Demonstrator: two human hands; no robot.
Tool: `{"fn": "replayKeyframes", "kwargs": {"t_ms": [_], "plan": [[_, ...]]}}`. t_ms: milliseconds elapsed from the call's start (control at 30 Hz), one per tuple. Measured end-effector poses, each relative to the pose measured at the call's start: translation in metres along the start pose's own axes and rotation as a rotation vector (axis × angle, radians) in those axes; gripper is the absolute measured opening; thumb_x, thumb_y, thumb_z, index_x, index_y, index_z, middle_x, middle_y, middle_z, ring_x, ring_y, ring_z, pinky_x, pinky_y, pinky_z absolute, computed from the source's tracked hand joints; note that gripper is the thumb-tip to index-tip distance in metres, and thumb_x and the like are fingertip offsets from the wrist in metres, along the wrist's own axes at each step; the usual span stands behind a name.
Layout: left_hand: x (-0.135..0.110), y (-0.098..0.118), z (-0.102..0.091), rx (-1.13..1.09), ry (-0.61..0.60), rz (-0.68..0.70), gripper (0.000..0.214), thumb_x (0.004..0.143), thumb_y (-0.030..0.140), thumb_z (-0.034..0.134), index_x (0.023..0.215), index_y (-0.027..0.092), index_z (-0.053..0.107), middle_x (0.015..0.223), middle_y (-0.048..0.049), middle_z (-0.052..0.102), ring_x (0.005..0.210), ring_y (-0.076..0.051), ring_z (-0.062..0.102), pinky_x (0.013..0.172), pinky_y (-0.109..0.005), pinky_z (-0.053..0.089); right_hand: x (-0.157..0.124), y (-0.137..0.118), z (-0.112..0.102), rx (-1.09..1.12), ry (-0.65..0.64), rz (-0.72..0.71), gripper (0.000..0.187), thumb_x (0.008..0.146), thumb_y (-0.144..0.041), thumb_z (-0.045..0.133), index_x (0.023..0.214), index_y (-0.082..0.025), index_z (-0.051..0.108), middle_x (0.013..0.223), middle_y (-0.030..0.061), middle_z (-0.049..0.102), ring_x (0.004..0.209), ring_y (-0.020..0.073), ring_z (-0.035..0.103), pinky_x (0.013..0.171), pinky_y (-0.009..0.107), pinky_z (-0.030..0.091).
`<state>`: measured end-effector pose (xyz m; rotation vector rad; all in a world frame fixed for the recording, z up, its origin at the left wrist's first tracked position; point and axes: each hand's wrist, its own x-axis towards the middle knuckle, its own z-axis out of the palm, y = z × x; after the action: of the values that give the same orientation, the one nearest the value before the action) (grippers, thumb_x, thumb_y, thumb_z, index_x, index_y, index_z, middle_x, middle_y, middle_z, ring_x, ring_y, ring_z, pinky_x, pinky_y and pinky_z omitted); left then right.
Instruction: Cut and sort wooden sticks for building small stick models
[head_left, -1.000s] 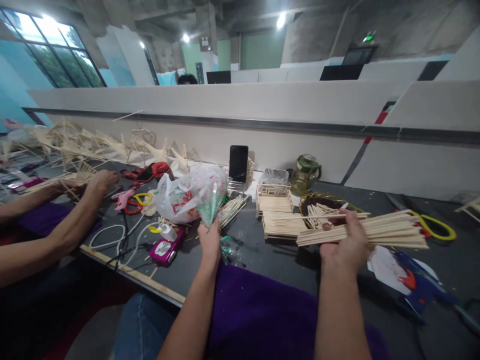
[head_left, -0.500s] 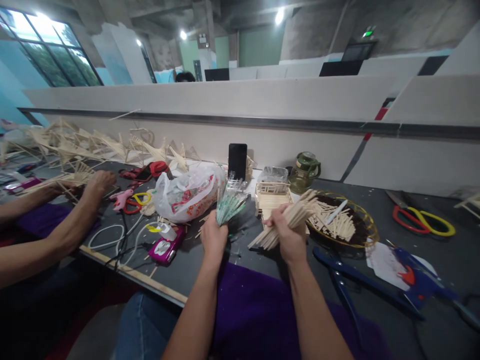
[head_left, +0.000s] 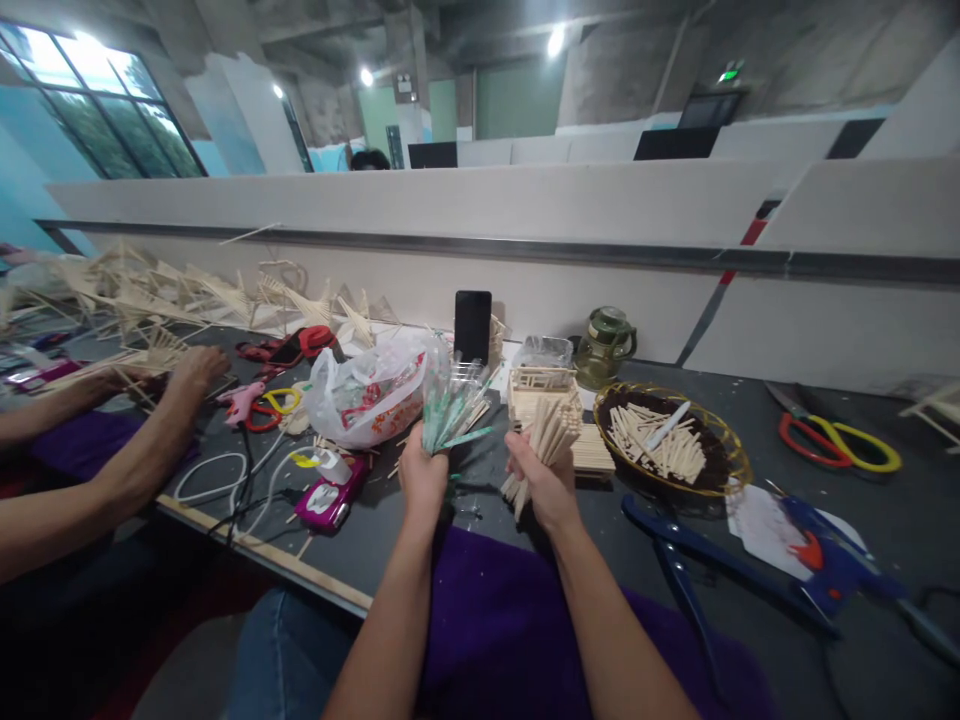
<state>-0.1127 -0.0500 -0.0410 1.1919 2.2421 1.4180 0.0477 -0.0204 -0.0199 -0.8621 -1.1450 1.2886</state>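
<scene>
My left hand [head_left: 423, 470] is closed round a clear plastic wrapper with green print [head_left: 448, 412], which fans out above the fist. In my right hand [head_left: 547, 480] is a thick bundle of thin wooden sticks [head_left: 553, 430], tilted and jutting out above and below the fingers. Just behind the bundle stands a small model made of wooden sticks [head_left: 546, 383]. To its right a yellow-rimmed basket [head_left: 739, 470] holds short cut sticks [head_left: 645, 440] and a white pen-like tool [head_left: 667, 426]. A purple cloth [head_left: 499, 630] lies beneath my forearms.
A plastic bag [head_left: 375, 390], phone [head_left: 472, 325] and green jar [head_left: 604, 345] stand along the back. Blue long-handled cutters [head_left: 720, 560], a blue glue gun [head_left: 825, 560] and scissors [head_left: 840, 445] lie right. A purple power strip [head_left: 331, 495] and a co-worker's arms [head_left: 142, 450] are left.
My right hand has moved left and turned the stick bundle from a slant to more upright, uncovering more of the basket and model. My left hand has shifted only slightly, still holding the wrapper.
</scene>
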Motion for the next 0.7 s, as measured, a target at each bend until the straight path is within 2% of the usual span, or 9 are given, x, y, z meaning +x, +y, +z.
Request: {"fn": "replayKeyframes", "kwargs": {"t_ms": [67,167,267,333,400,467,567,633,700], "plan": [[0.000,-0.001,0.002,-0.324,-0.025,-0.036,0.029,0.067,0.025,0.071,0.095,0.018,0.068,0.093,-0.0060,0.074,0.086,-0.024,0.067,0.079,-0.031,0.047,0.004,-0.003,-0.001,0.095,0.099,-0.017,0.030,0.072,-0.043,0.075,0.067,-0.019,0.056,0.044,-0.0092,0.043,0.039,0.0083,0.042,0.046,0.024,0.044],[-0.004,0.004,0.006,-0.643,-0.167,-0.124,0.033,0.059,0.025,0.078,0.088,0.014,0.069,0.086,-0.0052,0.074,0.077,-0.020,0.066,0.075,-0.030,0.048,0.009,-0.011,-0.006,0.174,0.167,-0.060,0.028,0.071,-0.040,0.077,0.081,-0.018,0.064,0.051,-0.0086,0.048,0.039,0.0056,0.040,0.042,0.022,0.041],[-0.011,0.010,0.008,-0.704,-0.336,-0.164,0.033,0.054,0.023,0.081,0.084,0.014,0.069,0.076,-0.0031,0.071,0.069,-0.018,0.063,0.069,-0.028,0.047,0.011,-0.018,-0.013,0.180,0.188,-0.069,0.039,0.072,-0.038,0.077,0.104,-0.018,0.067,0.058,-0.0076,0.052,0.039,0.0044,0.039,0.041,0.020,0.040],[-0.014,0.013,0.008,-0.674,-0.417,-0.125,0.028,0.054,0.020,0.080,0.079,0.014,0.068,0.073,-0.0018,0.070,0.067,-0.017,0.061,0.067,-0.028,0.046,0.012,-0.021,-0.016,0.166,0.208,-0.069,0.045,0.071,-0.039,0.078,0.109,-0.017,0.066,0.064,-0.0053,0.056,0.040,0.0044,0.040,0.040,0.020,0.038],[-0.016,0.015,0.009,-0.626,-0.472,-0.058,0.022,0.053,0.016,0.078,0.072,0.015,0.066,0.070,-0.0005,0.067,0.065,-0.016,0.059,0.065,-0.027,0.045,0.011,-0.021,-0.018,0.115,0.232,-0.067,0.043,0.070,-0.042,0.078,0.102,-0.015,0.067,0.065,-0.0032,0.058,0.041,0.0055,0.041,0.039,0.021,0.037],[-0.017,0.016,0.009,-0.592,-0.510,-0.019,0.020,0.053,0.013,0.077,0.069,0.015,0.064,0.067,0.0006,0.065,0.063,-0.015,0.057,0.063,-0.026,0.044,0.010,-0.021,-0.019,-0.002,0.245,-0.076,0.036,0.071,-0.044,0.077,0.087,-0.014,0.068,0.060,-0.0025,0.057,0.043,0.0078,0.043,0.040,0.022,0.036],[-0.018,0.018,0.010,-0.612,-0.544,-0.023,0.026,0.054,0.014,0.076,0.077,0.015,0.065,0.072,0.0001,0.067,0.066,-0.016,0.058,0.065,-0.026,0.045,0.006,-0.022,-0.019,-0.284,0.155,-0.208,0.030,0.075,-0.043,0.072,0.067,-0.015,0.063,0.056,-0.0017,0.054,0.051,0.0116,0.048,0.049,0.024,0.041],[-0.019,0.019,0.010,-0.640,-0.551,-0.023,0.030,0.054,0.013,0.077,0.082,0.015,0.066,0.076,-0.0001,0.069,0.069,-0.016,0.060,0.068,-0.027,0.046,0.004,-0.021,-0.018,-0.443,0.023,-0.334,0.027,0.079,-0.039,0.068,0.066,-0.017,0.062,0.060,-0.0010,0.056,0.057,0.0128,0.051,0.055,0.024,0.042],[-0.019,0.019,0.011,-0.651,-0.549,-0.012,0.030,0.053,0.011,0.076,0.081,0.015,0.066,0.076,0.0007,0.068,0.068,-0.016,0.059,0.068,-0.026,0.046,0.002,-0.017,-0.017,-0.511,-0.109,-0.380,0.023,0.082,-0.038,0.063,0.071,-0.017,0.063,0.063,-0.0004,0.059,0.059,0.0135,0.052,0.057,0.024,0.043]]}}
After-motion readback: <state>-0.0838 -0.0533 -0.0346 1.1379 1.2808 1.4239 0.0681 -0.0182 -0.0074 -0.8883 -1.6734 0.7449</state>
